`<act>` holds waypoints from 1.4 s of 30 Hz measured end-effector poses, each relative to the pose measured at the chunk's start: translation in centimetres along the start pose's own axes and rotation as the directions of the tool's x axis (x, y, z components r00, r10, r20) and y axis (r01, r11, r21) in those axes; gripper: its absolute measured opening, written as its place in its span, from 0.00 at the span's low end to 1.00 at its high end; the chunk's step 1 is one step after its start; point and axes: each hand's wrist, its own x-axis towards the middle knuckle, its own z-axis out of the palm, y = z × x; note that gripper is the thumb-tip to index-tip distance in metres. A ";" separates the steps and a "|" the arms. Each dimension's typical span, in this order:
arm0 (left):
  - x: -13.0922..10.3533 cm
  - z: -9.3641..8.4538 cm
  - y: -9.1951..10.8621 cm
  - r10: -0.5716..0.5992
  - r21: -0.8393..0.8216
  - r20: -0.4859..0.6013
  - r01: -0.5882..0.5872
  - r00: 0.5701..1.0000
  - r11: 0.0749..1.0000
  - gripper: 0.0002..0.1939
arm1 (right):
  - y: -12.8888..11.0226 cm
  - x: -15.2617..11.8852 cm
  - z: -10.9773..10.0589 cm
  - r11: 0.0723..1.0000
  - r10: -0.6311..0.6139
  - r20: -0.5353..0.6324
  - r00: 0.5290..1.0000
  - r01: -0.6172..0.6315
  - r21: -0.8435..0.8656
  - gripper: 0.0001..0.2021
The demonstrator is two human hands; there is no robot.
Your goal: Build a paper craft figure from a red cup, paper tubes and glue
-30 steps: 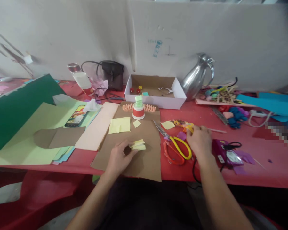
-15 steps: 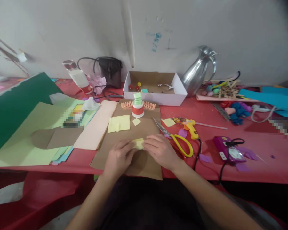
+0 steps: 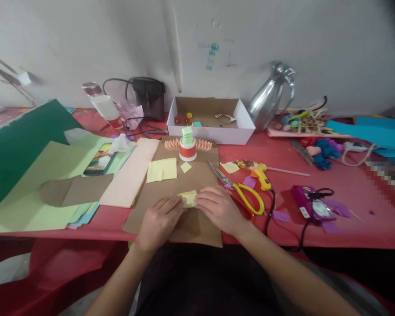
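Between my two hands is a small piece of yellow paper (image 3: 188, 199), low over the brown cardboard sheet (image 3: 141, 219). The fingers of my left hand (image 3: 161, 219) pinch its left end, and my right hand (image 3: 218, 210) grips the right end. Just beyond lie a larger yellow paper piece (image 3: 162, 170) with a small strip on it and a small yellow square (image 3: 186, 167). Behind them stands a paper cup (image 3: 187, 152) with a red band, pleated peach paper at both sides and folded green paper on top.
Yellow-handled scissors (image 3: 248, 199) and a yellow glue gun (image 3: 260, 173) lie to the right, near a purple device (image 3: 311, 204) with a cord. A white box (image 3: 210, 135) and steel jug (image 3: 271, 98) stand behind. Paper sheets (image 3: 16, 197) and a phone (image 3: 99, 159) lie left.
My hands stay on the yellow paper with only slight finger movement. The whole view has shifted a little, so things appear slightly farther left.
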 end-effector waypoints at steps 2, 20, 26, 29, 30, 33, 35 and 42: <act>-0.1 0.0 0.0 -0.004 -0.013 -0.017 0.004 1.000 1.000 0.15 | -0.1 0.0 0.0 1.000 0.018 0.002 1.000 -0.018 0.002 0.06; 0.9 0.4 -0.2 -0.362 -0.450 0.151 0.390 0.920 0.803 0.03 | -0.3 0.3 0.3 0.904 0.277 0.155 0.948 -0.312 0.293 0.09; 0.7 0.4 -0.2 -0.260 -0.392 -0.017 0.233 0.966 0.890 0.07 | -0.2 0.0 0.6 0.955 0.136 0.095 0.986 -0.156 0.254 0.04; 0.5 0.3 -0.2 -0.179 -0.350 -0.030 0.157 0.983 0.923 0.10 | -0.2 -0.3 0.6 0.984 0.049 0.087 0.995 -0.063 0.168 0.07; 0.4 0.2 -0.2 -0.149 -0.340 -0.024 0.132 0.988 0.931 0.11 | -0.2 -0.4 0.6 0.987 0.031 0.085 0.996 -0.044 0.156 0.08; 0.2 0.2 -0.2 -0.092 -0.329 -0.013 0.083 0.996 0.941 0.12 | -0.2 -0.5 0.8 0.987 0.014 0.067 0.998 -0.025 0.162 0.09; 0.2 0.2 -0.2 -0.119 -0.355 -0.015 0.106 0.993 0.929 0.12 | -0.3 -0.4 0.9 0.974 0.069 0.049 0.996 -0.078 0.215 0.09; 1.1 -0.4 0.5 -0.633 -0.691 0.123 0.524 0.765 0.498 0.06 | -1.5 1.1 -0.5 0.641 0.450 0.087 0.889 -0.390 0.661 0.32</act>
